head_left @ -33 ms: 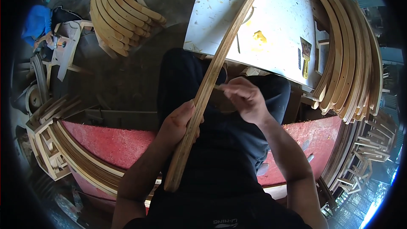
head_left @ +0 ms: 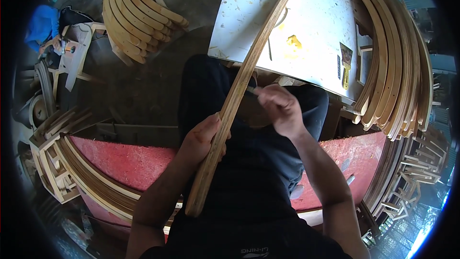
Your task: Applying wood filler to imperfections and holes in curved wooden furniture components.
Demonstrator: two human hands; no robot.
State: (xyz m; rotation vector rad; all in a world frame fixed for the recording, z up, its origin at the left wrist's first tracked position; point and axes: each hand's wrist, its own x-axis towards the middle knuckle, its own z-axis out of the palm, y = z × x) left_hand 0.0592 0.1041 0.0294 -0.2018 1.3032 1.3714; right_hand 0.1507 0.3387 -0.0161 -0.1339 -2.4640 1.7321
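My left hand (head_left: 203, 137) is closed round a long, slightly curved plywood strip (head_left: 230, 103). The strip slants from my lap up across the white board. To its right, my right hand (head_left: 281, 108) is closed in a pinch, a little smeared by motion. From its fingertips a small thin tool (head_left: 253, 89) sticks out, its tip at the strip's right edge; its exact kind is too small to tell. Ahead, the white-topped table (head_left: 239, 19) bears a yellow putty lump (head_left: 293, 42), a scraper (head_left: 345, 67) with a yellow handle and a thin dark stick (head_left: 270, 50).
Curved wooden pieces (head_left: 383, 57) are stacked right of the table, and another stack (head_left: 139, 14) stands at far left. A red board (head_left: 129, 161) lies behind my arms, with curved strips (head_left: 96, 177) beside it. A person in blue (head_left: 43, 26) works at the upper left.
My right hand has moved slightly up and to the right along the strip, with the small tool in its fingers. My left hand and the strip stay still.
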